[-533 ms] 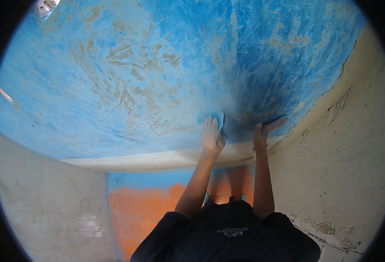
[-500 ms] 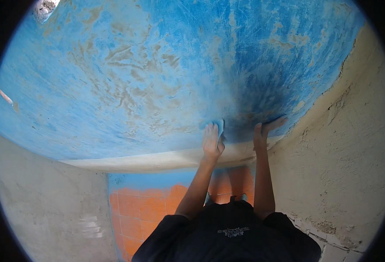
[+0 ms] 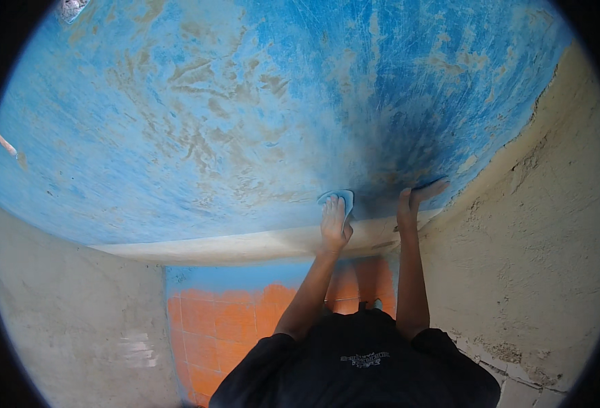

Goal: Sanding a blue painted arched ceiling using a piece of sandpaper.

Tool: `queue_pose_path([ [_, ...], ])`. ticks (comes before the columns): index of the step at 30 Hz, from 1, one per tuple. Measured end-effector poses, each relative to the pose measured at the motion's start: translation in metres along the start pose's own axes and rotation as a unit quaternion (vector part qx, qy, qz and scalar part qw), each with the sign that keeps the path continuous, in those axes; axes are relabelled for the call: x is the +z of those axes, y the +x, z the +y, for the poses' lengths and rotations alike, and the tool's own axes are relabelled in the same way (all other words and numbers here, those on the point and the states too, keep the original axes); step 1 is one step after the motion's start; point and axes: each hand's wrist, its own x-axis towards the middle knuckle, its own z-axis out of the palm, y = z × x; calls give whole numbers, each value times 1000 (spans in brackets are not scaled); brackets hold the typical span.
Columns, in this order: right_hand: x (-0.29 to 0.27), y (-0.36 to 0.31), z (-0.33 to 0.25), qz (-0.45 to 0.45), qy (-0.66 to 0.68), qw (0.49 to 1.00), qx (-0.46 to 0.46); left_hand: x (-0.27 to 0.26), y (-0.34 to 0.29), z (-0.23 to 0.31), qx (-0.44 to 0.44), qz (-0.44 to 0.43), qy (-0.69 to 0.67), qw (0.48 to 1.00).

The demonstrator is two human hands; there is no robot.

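My left hand [image 3: 334, 219] lies over a thin pale-blue sheet [image 3: 347, 199] that looks like sandpaper. It presses the sheet to the lower part of a scuffed blue wall [image 3: 272, 149], with the sheet's curled edge showing beside the fingers. To the right, my right hand [image 3: 408, 204] rests against the same wall, its thumb apart from the outstretched fingers. Nothing shows in that hand. Both forearms reach up from my dark shirt.
A pale strip [image 3: 245, 249] runs along the blue wall's foot. Below it is an orange tiled floor [image 3: 228, 326], blue-dusted near the wall. Rough bare plaster walls stand at left [image 3: 69, 299] and right [image 3: 517, 258]. A hole [image 3: 71, 8] shows at the upper left.
My left hand has shifted slightly down and to the right with the sheet, and more of the sheet shows above the fingers. My right hand stays against the wall.
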Motion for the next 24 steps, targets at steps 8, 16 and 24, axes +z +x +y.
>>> queue_pose_path([
  [8,-28,-1,59,-30,49,997,43,-11,133,74,21,73,-81,994],
  [16,-7,-1,1,-12,-33,999,-9,10,-12,1,14,-15,-9,1000],
  [24,-16,-2,4,-24,-25,999,-3,-7,92,37,62,57,5,996],
])
